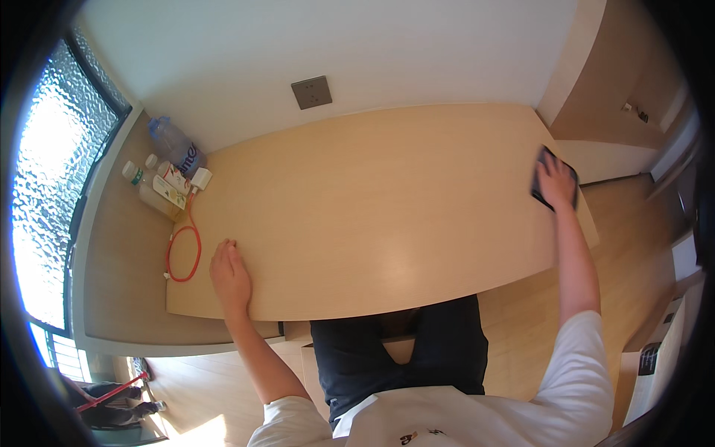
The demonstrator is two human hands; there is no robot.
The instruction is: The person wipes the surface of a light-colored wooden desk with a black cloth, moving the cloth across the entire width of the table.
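Observation:
My right hand [554, 181] lies with spread fingers on top of a flat black object [537, 187], slightly blurred, near the right end of the light wooden desk [380, 207]. Whether the fingers grip it or only rest on it is hard to tell. Near the left front edge, my left hand [230, 276] rests on its side on the desktop, fingers together and partly hidden; nothing shows in it. To its left lies a looped red cable [199, 251], joined to a white power adapter [201, 179].
At the back left corner stand a large clear plastic bottle [176, 145] with a blue cap and smaller labelled bottles [153, 193]. A wall socket [311, 93] sits behind the desk. Textured window glass [50, 184] is at far left. A floor-level box-like unit [651, 363] stands at lower right.

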